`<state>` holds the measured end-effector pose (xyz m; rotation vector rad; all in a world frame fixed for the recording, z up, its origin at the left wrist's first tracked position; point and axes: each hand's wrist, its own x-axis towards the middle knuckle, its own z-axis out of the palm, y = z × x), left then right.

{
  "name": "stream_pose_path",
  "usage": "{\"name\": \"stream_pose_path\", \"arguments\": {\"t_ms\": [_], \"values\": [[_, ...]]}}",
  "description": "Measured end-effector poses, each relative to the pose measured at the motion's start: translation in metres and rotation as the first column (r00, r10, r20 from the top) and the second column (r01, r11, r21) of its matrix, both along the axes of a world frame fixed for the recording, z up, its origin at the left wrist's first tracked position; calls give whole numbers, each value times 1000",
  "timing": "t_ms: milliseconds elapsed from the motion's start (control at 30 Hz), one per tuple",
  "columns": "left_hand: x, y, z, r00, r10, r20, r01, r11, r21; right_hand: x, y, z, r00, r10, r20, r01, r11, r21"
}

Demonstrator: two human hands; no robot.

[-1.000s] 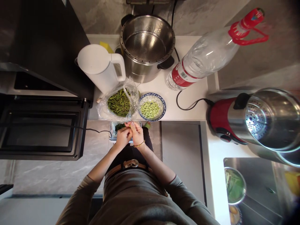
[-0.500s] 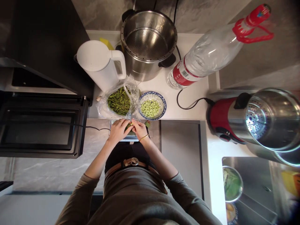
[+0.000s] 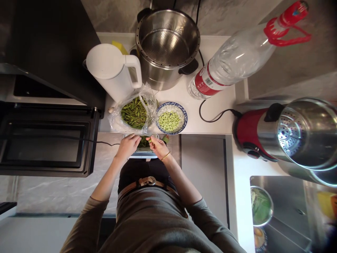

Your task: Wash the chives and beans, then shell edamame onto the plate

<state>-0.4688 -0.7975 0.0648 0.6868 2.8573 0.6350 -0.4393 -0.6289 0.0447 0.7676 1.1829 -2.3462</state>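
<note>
My right hand pinches a green edamame pod between thumb and fingers. Apart from it, my left hand has its fingers closed together; whatever they may hold is hidden. Beneath both hands is a bin with green pods in it, at the counter's front edge. Just beyond, a clear plastic bag stands open, full of edamame pods. To its right, shelled green beans lie in a blue-and-white patterned bowl.
Behind the bag stand a white pitcher and a steel steamer pot. A large water bottle leans in view at the back right. Farther right are a red-and-steel appliance and a sink. An oven door hangs open at left.
My hands were together over the bin and have now parted. The left hand moved left, the right slightly right with the pod, uncovering the pods in the bin.
</note>
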Motion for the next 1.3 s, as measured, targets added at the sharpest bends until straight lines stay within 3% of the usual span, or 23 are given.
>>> {"name": "stream_pose_path", "arguments": {"t_ms": [233, 533, 700, 833, 900, 967, 1167, 1300], "values": [[22, 24, -9, 999, 34, -16, -34, 998, 47, -1, -8, -5, 991, -134, 32, 132, 990, 56], [33, 45, -28, 981, 184, -69, -172, 973, 153, 8, -34, 0, 955, -296, 10, 290, 943, 163], [35, 49, -22, 951, 278, 134, -308, 869, 386, 14, -37, 1, 963, -261, -67, 270, 925, 268], [30, 48, -13, 886, 351, 303, -460, 751, 475, 15, -33, 4, 983, -131, -132, 166, 938, 305], [27, 46, -10, 873, 359, 330, -484, 724, 491, 14, -30, 6, 985, -80, -154, 122, 951, 285], [25, 43, -9, 885, 358, 299, -464, 744, 482, 11, -27, 8, 984, -50, -173, 92, 965, 246], [24, 32, -9, 975, 221, 25, -218, 925, 312, 5, -20, 13, 998, -49, -32, 50, 998, 48], [20, 24, -8, 987, 130, -95, -113, 980, 163, 5, -17, 13, 999, -41, 34, 43, 998, -54]]}}
